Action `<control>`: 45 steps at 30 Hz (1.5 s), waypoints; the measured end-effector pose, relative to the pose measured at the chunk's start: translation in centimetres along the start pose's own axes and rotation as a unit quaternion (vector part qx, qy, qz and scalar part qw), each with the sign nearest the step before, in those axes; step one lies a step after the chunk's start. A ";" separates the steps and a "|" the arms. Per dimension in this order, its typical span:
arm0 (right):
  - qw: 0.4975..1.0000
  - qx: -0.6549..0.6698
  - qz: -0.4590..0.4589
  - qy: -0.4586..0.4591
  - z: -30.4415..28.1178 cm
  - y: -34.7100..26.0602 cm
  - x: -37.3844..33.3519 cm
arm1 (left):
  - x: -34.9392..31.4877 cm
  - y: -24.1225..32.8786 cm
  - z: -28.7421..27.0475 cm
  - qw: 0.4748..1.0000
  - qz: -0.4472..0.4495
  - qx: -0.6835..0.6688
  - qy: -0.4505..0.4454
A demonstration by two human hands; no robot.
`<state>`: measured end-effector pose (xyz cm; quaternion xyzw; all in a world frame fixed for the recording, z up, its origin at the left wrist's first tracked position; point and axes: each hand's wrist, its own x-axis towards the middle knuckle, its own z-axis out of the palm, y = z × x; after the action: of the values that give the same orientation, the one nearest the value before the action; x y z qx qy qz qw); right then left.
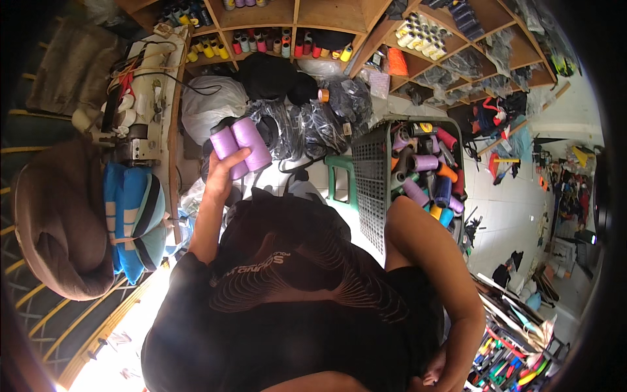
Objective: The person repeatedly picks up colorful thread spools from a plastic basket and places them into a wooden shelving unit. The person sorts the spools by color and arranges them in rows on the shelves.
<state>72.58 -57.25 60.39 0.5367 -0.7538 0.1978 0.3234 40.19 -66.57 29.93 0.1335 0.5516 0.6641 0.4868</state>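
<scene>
My left hand [225, 171] is raised in front of me, its thumb and fingers wrapped round two purple thread spools. The slimmer purple spool [224, 142] leans against the wider purple spool [253, 145]. My right arm bends at the right, and my right hand [434, 374] is low by the bottom edge, close to my black shirt. Its visible fingers are curled, and what they hold, if anything, is hidden. Right of centre stands a dark plastic basket [370, 196] heaped with spools of many colours, including a lilac spool [425, 162].
Wooden shelves [320, 16] with rows of thread spools line the far side. Bulging plastic bags [212, 104] lie below them. A green stool [339, 178] stands beside the basket. A sewing machine [138, 145] and a blue cushion [134, 222] are at left. Tools and scraps lie lower right.
</scene>
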 end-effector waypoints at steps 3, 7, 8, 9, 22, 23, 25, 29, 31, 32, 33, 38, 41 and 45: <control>1.000 0.005 -0.004 0.016 -2.0 1.2 -2.7 | 1.4 0.1 1.2 1.000 0.010 -0.009 0.024; 1.000 0.008 0.001 0.026 -3.6 3.3 -5.2 | 3.5 0.3 1.9 0.999 0.014 -0.023 0.044; 1.000 0.010 0.000 0.027 -3.8 3.8 -5.7 | 4.1 0.4 1.9 0.999 0.010 -0.024 0.045; 1.000 0.008 -0.001 0.025 -3.9 4.3 -6.2 | 4.9 0.5 2.0 0.999 0.008 -0.023 0.042; 0.996 0.058 -0.038 0.053 12.9 15.7 -29.4 | 25.0 -18.4 -6.3 1.000 0.024 -0.017 0.010; 0.991 0.119 -0.015 0.051 15.0 16.2 -32.6 | 28.0 -21.5 -7.8 1.000 0.011 -0.013 -0.007; 0.981 0.183 0.007 0.057 19.3 17.2 -38.0 | 30.5 -26.1 -9.2 0.999 0.036 -0.013 -0.013; 0.977 0.109 0.011 0.181 27.7 18.4 -47.1 | 35.7 -35.3 -12.9 0.999 0.029 -0.034 -0.005; 0.941 0.090 0.039 0.325 31.2 19.7 -51.5 | 36.1 -38.2 -13.6 0.998 0.041 -0.046 0.014; 0.919 0.112 0.093 0.367 32.0 20.0 -53.5 | 36.7 -40.5 -14.8 0.999 0.005 -0.047 0.024; 0.898 0.193 0.194 0.344 31.1 19.7 -55.6 | 36.6 -40.8 -14.6 0.998 -0.006 -0.051 0.035; 0.628 -0.160 0.610 0.457 33.8 24.4 -60.9 | 37.8 -38.5 -13.6 0.999 -0.027 -0.044 -0.002; 0.582 -0.224 0.680 0.384 35.4 28.2 -64.8 | 40.7 -36.6 -13.3 0.999 0.031 -0.020 -0.027; 0.573 -0.122 0.691 0.424 37.7 33.4 -67.0 | 45.6 -31.8 -12.0 0.993 0.096 0.026 -0.063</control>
<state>45.29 -24.36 -11.75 -0.3366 -0.6893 0.4722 0.4343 25.09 -40.21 -18.17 0.2404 0.5216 0.6835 0.4506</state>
